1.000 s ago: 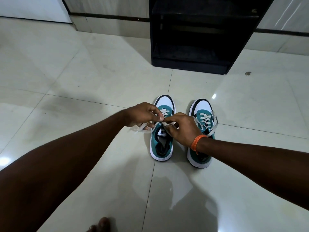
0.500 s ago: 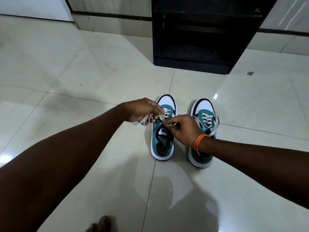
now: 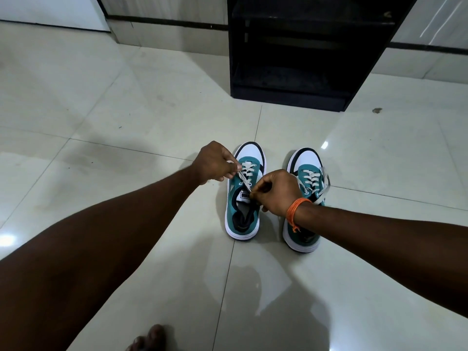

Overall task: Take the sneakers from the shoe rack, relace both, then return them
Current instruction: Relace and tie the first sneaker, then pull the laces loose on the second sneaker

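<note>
Two teal and white sneakers stand side by side on the tiled floor, toes pointing at the rack. My left hand (image 3: 215, 163) pinches the white lace (image 3: 242, 178) beside the left sneaker (image 3: 243, 216), just left of its eyelets. My right hand (image 3: 277, 191) pinches the same lace over the tongue, so the lace runs taut between both hands. The right sneaker (image 3: 307, 171) is partly hidden under my right wrist, which wears an orange thread band; its lace ends hang loose over its right side.
A black shoe rack (image 3: 298, 51) with dark shelves stands against the wall just beyond the sneakers. My bare toes (image 3: 149, 338) show at the bottom edge. A small dark speck (image 3: 376, 110) lies on the floor right of the rack.
My hands have drawn apart: the left moved up and left, the right down toward the tongue, pulling the lace taut across the left sneaker.
</note>
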